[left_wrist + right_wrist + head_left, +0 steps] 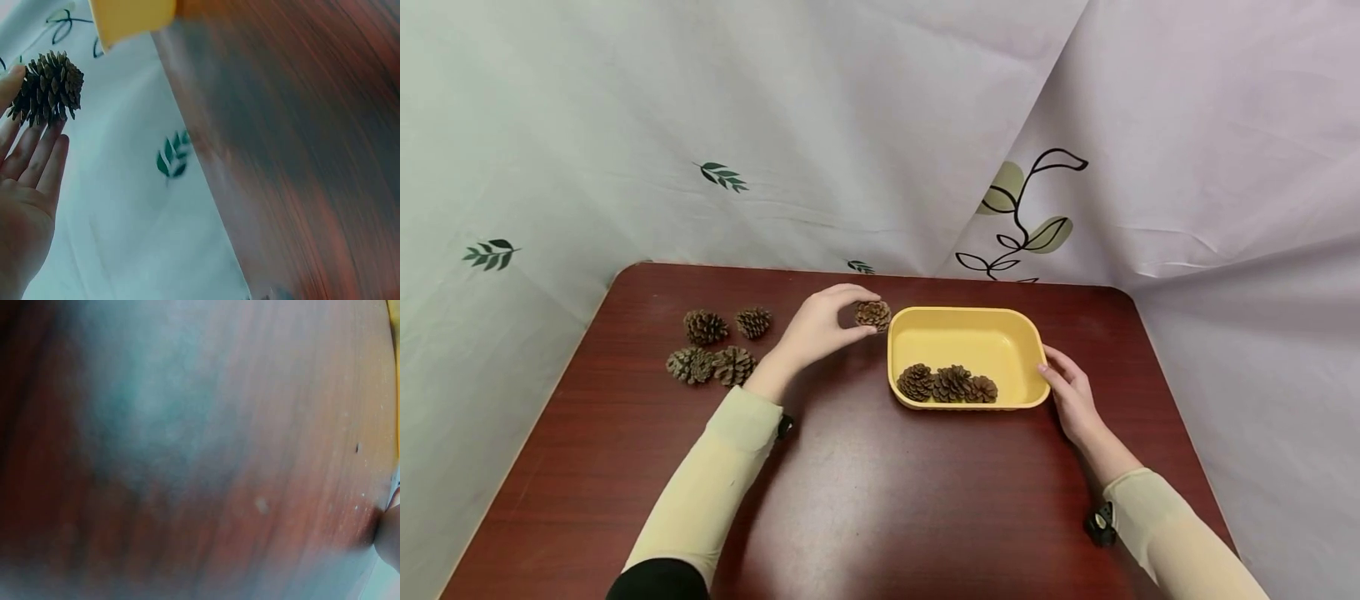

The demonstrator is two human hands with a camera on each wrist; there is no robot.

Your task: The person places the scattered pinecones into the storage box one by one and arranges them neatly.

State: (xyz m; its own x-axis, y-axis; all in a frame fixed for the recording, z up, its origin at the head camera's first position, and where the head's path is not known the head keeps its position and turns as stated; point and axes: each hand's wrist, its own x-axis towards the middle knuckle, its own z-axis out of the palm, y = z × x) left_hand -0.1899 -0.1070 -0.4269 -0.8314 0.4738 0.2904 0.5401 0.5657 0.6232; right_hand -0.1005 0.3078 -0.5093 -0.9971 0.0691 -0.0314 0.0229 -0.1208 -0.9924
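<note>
Your left hand (818,327) pinched a pinecone (872,315) just left of the yellow tray (970,342) holding three cones (952,384), while your right hand (1072,398) gripped its right rim.

No readable lettering, labels, numbers or signs anywhere.

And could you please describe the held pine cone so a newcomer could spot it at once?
On the dark red table, find the yellow tray. Beside its left end, the left hand pinches the pine cone. It alone is held; the other pine cones lie in the tray or on the table.
</note>
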